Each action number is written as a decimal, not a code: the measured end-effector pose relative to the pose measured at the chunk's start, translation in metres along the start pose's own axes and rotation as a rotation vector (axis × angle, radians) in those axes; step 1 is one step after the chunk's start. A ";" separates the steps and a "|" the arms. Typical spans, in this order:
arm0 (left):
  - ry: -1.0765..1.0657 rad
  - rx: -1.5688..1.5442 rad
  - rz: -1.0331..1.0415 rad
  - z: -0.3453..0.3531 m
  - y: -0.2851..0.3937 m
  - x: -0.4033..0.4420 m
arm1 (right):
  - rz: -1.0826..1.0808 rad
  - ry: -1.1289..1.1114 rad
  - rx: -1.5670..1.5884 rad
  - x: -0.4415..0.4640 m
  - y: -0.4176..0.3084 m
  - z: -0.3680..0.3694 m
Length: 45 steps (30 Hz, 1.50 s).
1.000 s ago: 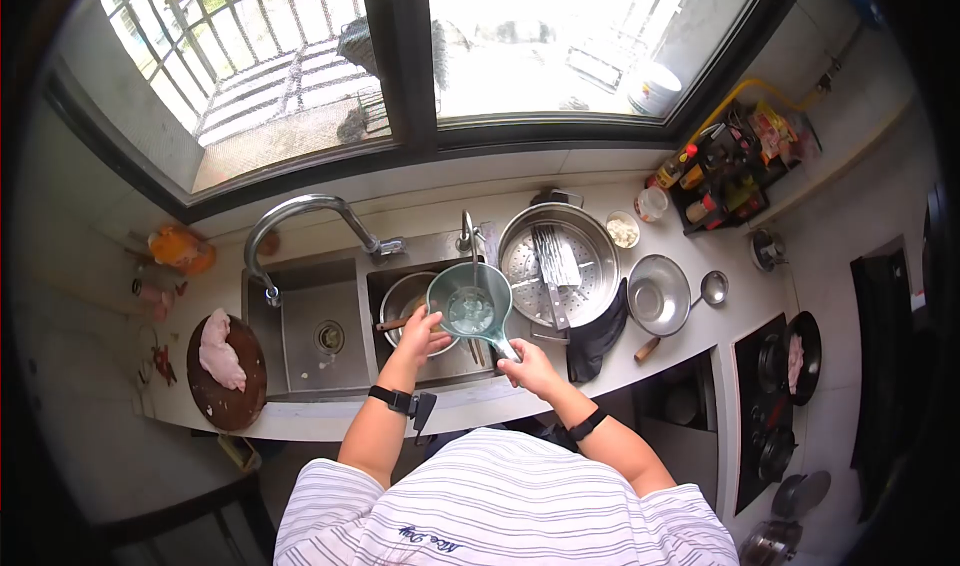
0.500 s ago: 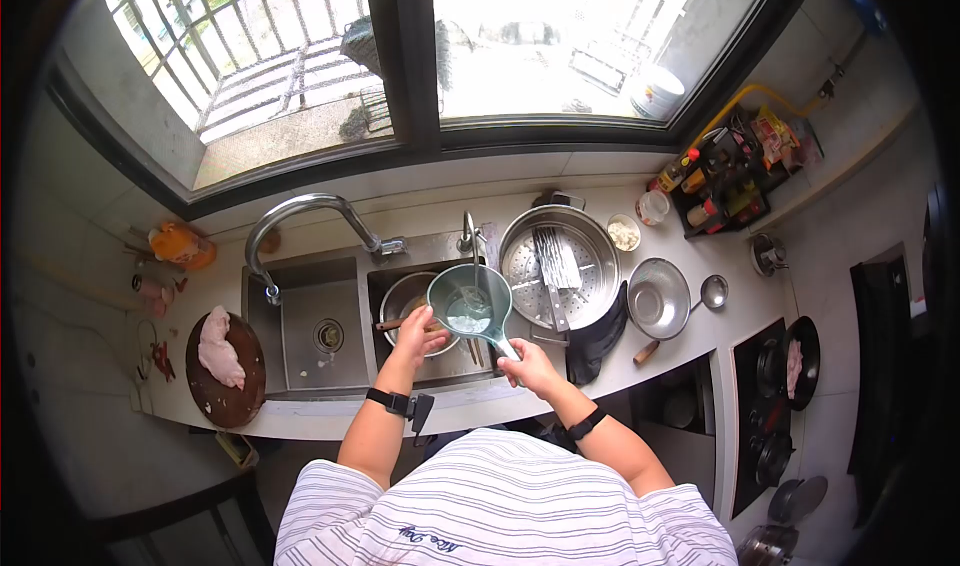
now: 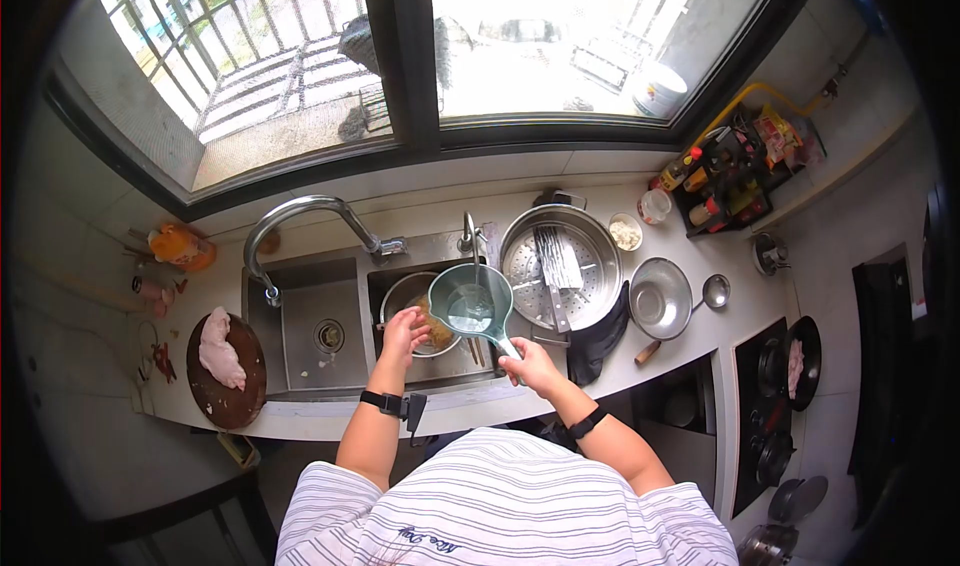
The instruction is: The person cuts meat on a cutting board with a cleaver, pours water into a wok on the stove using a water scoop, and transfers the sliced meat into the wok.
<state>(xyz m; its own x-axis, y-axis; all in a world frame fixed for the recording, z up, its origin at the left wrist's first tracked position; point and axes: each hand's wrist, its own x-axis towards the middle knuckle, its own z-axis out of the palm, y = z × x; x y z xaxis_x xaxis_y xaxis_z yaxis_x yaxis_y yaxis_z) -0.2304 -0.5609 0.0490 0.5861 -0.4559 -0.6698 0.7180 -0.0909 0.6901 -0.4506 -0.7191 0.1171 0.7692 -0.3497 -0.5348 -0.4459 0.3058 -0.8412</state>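
Note:
My right hand (image 3: 533,368) is wrapped round the handle of a green-grey water dipper (image 3: 504,316). The dipper is beneath the small tap (image 3: 470,234) over the right sink basin, and clear water shows inside it. My left hand (image 3: 404,334) is apart from the dipper to its left, with fingers spread and nothing in them. Below both, a metal pot (image 3: 396,296) sits in the basin with something yellowish in it, partly hidden by the dipper and my left hand.
The left basin (image 3: 305,336) lies under a large curved faucet (image 3: 318,203). Raw meat (image 3: 220,351) rests on a round wooden board (image 3: 250,378). A steamer pot (image 3: 592,311) holding a cleaver (image 3: 557,261), a strainer (image 3: 660,298) and a ladle (image 3: 715,291) stand to the right.
My left hand has drawn slightly left, away from the dipper's side. More of the pot's yellowish contents shows. The dipper and my right hand stay nearly in place.

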 end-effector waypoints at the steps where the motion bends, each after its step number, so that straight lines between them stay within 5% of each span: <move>1: 0.004 -0.006 -0.002 -0.001 0.000 0.000 | -0.008 -0.005 0.008 0.001 0.001 0.000; 45: 0.091 -0.028 -0.026 -0.049 0.003 -0.013 | 0.042 0.018 0.026 0.028 0.023 0.007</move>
<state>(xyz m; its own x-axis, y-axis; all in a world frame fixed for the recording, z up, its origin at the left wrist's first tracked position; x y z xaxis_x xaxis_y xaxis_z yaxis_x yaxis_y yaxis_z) -0.2175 -0.5115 0.0468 0.5975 -0.3716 -0.7106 0.7431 -0.0764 0.6648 -0.4363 -0.7156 0.0838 0.7412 -0.3520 -0.5716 -0.4657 0.3436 -0.8155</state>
